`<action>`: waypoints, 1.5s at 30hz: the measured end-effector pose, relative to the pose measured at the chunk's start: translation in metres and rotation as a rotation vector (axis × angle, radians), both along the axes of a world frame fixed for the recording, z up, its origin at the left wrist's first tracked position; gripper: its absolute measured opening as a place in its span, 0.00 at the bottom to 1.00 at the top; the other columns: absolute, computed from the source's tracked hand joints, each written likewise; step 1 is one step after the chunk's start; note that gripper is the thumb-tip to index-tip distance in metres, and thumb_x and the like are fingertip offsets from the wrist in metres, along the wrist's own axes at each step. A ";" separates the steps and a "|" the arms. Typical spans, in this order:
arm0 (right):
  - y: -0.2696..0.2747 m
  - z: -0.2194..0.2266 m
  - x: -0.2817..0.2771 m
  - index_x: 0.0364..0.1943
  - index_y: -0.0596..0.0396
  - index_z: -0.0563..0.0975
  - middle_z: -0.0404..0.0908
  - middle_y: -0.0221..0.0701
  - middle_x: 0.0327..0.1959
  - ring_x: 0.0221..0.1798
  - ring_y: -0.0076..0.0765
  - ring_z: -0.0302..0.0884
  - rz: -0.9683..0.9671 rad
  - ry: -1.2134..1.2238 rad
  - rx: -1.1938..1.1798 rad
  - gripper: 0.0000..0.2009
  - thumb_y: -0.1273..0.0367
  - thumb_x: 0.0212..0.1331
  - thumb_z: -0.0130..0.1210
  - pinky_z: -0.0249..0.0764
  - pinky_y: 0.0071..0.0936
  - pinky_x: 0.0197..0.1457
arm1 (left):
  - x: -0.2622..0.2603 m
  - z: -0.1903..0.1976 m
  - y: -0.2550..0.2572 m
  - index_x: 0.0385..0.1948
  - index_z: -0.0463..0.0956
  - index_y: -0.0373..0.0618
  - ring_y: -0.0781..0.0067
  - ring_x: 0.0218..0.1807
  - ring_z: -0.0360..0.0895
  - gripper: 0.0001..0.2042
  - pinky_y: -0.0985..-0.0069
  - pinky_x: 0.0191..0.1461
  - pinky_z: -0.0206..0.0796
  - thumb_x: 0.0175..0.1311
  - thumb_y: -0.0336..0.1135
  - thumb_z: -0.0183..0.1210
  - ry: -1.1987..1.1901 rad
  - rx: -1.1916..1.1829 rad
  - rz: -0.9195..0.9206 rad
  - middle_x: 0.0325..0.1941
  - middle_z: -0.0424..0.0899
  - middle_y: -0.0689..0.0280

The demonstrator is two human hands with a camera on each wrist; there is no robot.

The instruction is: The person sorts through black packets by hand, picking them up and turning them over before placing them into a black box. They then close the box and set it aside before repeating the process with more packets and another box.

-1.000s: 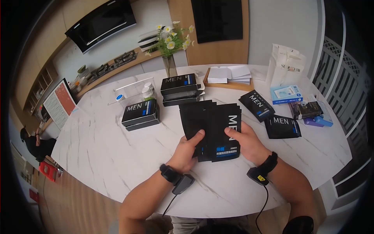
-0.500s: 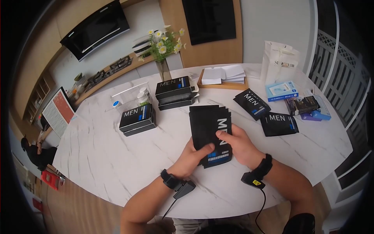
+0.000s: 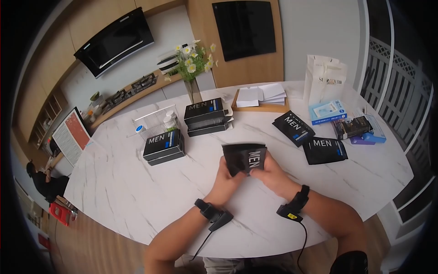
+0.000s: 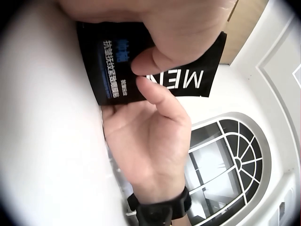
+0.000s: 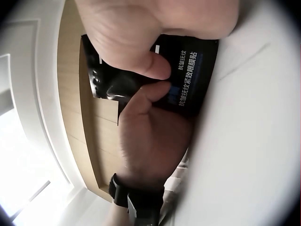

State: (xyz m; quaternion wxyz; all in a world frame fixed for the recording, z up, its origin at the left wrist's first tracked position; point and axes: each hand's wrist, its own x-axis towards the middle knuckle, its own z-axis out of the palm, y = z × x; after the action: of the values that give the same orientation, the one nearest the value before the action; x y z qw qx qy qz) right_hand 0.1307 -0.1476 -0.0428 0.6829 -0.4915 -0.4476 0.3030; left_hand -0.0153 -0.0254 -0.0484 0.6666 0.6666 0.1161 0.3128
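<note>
Both hands pinch the stack of black MEN sachets (image 3: 244, 158) upright above the marble table (image 3: 137, 182), left hand (image 3: 226, 181) and right hand (image 3: 270, 173) squaring its edges; next likely needs an even tap.

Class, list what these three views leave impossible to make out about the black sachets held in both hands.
- How many sachets are in the stack: head view, overlapping, hands cover the lower edge.
- The small print: left wrist view, left hand covers part; right wrist view, right hand covers part.
- The sachets' back faces: no view shows them.
</note>
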 end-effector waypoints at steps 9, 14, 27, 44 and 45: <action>-0.007 0.013 0.009 0.58 0.62 0.74 0.86 0.44 0.50 0.54 0.40 0.85 -0.105 -0.357 -0.144 0.19 0.73 0.64 0.62 0.78 0.38 0.60 | -0.002 0.011 0.000 0.64 0.66 0.39 0.71 0.60 0.79 0.25 0.69 0.67 0.71 0.65 0.19 0.61 0.099 0.017 0.025 0.56 0.81 0.64; -0.031 0.068 0.022 0.44 0.55 0.80 0.85 0.39 0.35 0.42 0.48 0.85 -0.245 -0.905 -0.123 0.10 0.71 0.59 0.62 0.80 0.43 0.45 | -0.017 0.042 0.011 0.73 0.60 0.43 0.65 0.75 0.65 0.38 0.61 0.77 0.60 0.58 0.23 0.66 -0.014 0.342 0.290 0.74 0.68 0.62; -0.007 0.000 0.037 0.65 0.59 0.71 0.83 0.37 0.55 0.60 0.32 0.78 -0.035 -0.237 -0.084 0.27 0.75 0.60 0.65 0.78 0.34 0.63 | -0.011 0.008 0.029 0.56 0.74 0.37 0.77 0.47 0.79 0.19 0.78 0.52 0.72 0.62 0.18 0.60 0.119 0.001 0.133 0.48 0.84 0.66; -0.063 0.009 0.055 0.60 0.65 0.75 0.86 0.36 0.51 0.52 0.29 0.82 -0.205 -0.079 -0.178 0.22 0.76 0.60 0.63 0.78 0.31 0.60 | 0.083 0.105 0.194 0.54 0.85 0.52 0.39 0.68 0.74 0.18 0.53 0.73 0.67 0.60 0.35 0.67 0.316 1.220 0.430 0.64 0.79 0.47; -0.064 0.013 0.055 0.60 0.65 0.75 0.86 0.36 0.51 0.53 0.30 0.82 -0.174 -0.064 -0.201 0.22 0.75 0.61 0.63 0.78 0.32 0.60 | 0.093 0.104 0.199 0.55 0.85 0.54 0.38 0.71 0.72 0.19 0.52 0.74 0.65 0.61 0.40 0.67 0.349 1.232 0.435 0.67 0.78 0.45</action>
State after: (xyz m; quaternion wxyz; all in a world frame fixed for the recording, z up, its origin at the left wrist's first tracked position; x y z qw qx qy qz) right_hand 0.1852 -0.2121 -0.0301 0.6391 -0.6039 -0.3924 0.2700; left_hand 0.0774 0.1734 0.0558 0.0581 0.9271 0.1540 0.3368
